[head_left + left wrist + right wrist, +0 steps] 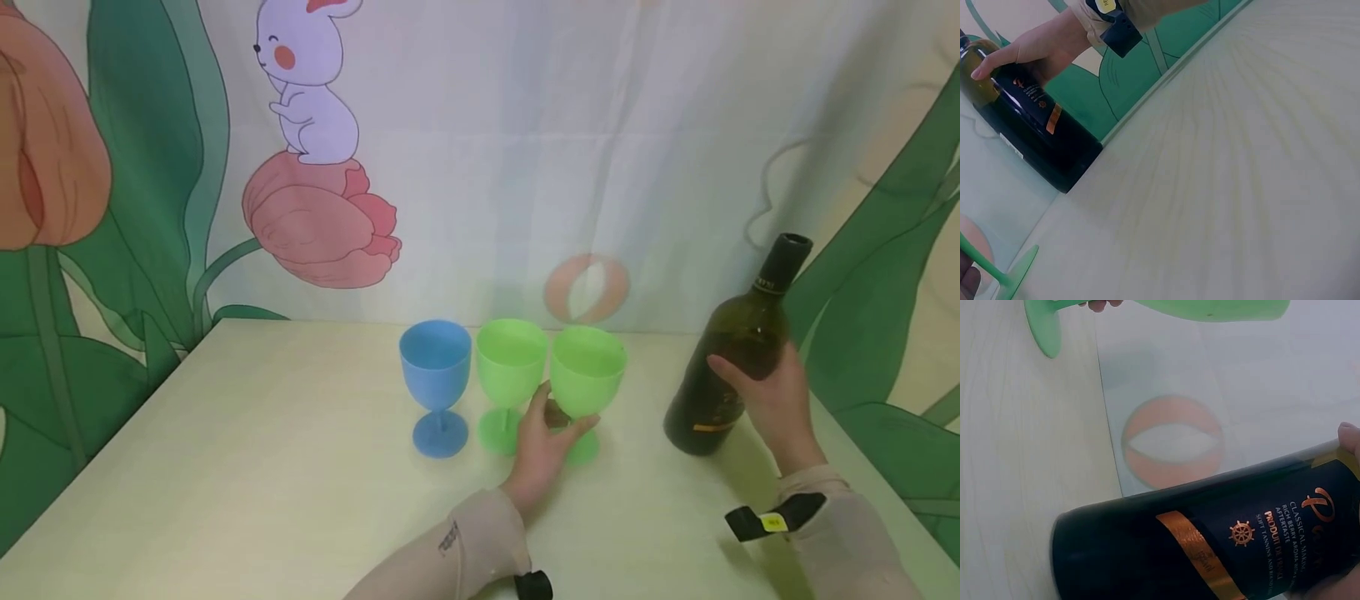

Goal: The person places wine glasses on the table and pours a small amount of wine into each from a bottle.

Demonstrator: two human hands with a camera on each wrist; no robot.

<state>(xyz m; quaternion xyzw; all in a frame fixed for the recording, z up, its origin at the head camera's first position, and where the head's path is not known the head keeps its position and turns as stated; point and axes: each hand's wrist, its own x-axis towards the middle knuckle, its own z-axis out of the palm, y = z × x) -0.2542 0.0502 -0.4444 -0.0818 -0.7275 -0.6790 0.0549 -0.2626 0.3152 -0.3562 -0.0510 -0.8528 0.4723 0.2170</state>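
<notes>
My left hand (542,450) grips the stem of the right-hand green goblet (588,371), just under its bowl. That goblet's foot (1019,275) shows at the lower left of the left wrist view. Over on the right, my right hand (780,408) holds a dark wine bottle (701,387) around its upper body. The bottle leans to the right at the top, its mouth uncapped and its base close over the table. Dark liquid shows inside through the glass. In the right wrist view the bottle's label (1260,537) faces the camera, with fingers at its edge.
A second green goblet (512,367) stands close beside the held one, and a blue goblet (435,367) is to its left. Behind the pale table (262,467) hangs a printed cloth (465,167) with a rabbit and tulips. The table's right edge runs near the right forearm.
</notes>
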